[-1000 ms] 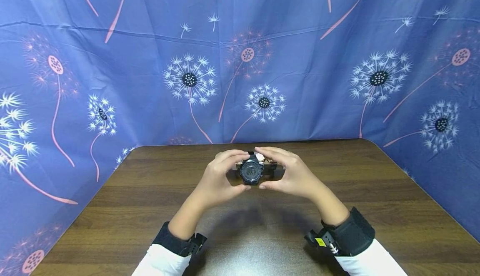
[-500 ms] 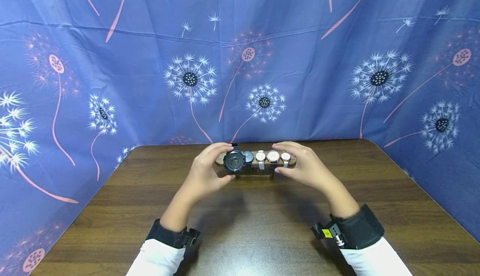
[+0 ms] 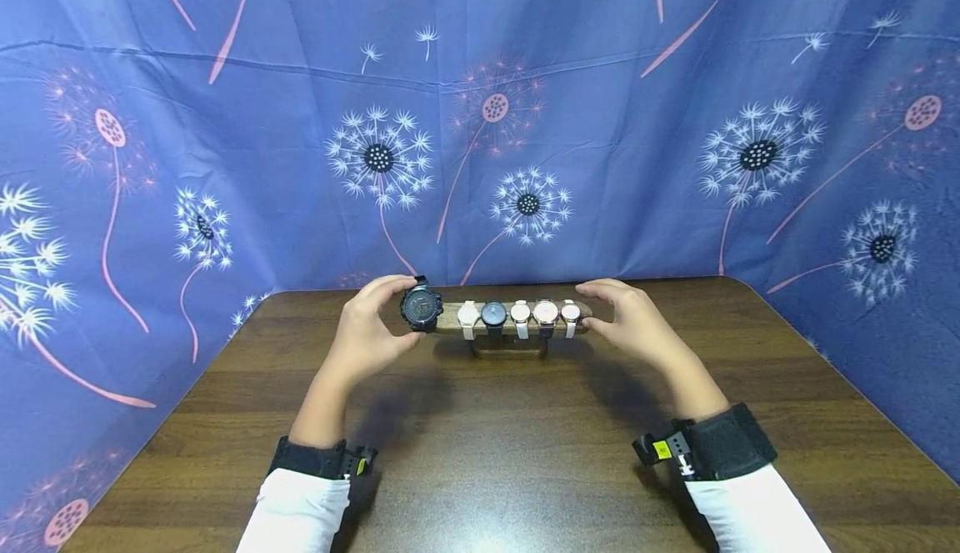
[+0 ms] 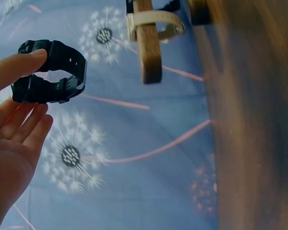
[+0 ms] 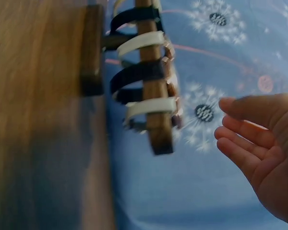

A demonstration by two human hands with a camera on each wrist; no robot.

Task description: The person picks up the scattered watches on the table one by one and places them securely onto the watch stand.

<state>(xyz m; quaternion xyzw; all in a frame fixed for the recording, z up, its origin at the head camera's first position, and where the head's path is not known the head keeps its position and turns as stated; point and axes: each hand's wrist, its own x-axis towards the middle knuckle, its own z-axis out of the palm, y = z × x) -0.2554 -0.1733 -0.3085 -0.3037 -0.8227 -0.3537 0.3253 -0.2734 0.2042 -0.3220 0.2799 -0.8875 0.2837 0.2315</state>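
Observation:
My left hand (image 3: 363,328) pinches a black chunky wristwatch (image 3: 421,309) by its strap, thumb on one side and fingers on the other. In the left wrist view the closed strap loop (image 4: 68,58) hangs apart from the free end of the wooden bar (image 4: 150,57). That bar belongs to a watch stand (image 3: 450,319), on which several watches sit in a row, among them a dark blue-faced watch (image 3: 494,314) and a white-strapped watch (image 3: 571,311) at the right end. Beside that end, my right hand (image 3: 633,319) holds nothing, its fingers loosely bent.
The stand's base (image 3: 510,352) rests on a brown wooden table (image 3: 480,444), toward its back edge. Behind hangs a blue dandelion-print cloth (image 3: 615,119). Both forearms wear black wrist straps (image 3: 731,444) with small cameras.
The black watch in my left hand has moved left, off the bar's end, uncovering the row of watches. My right hand has moved right, away from the middle to beside the stand's right end.

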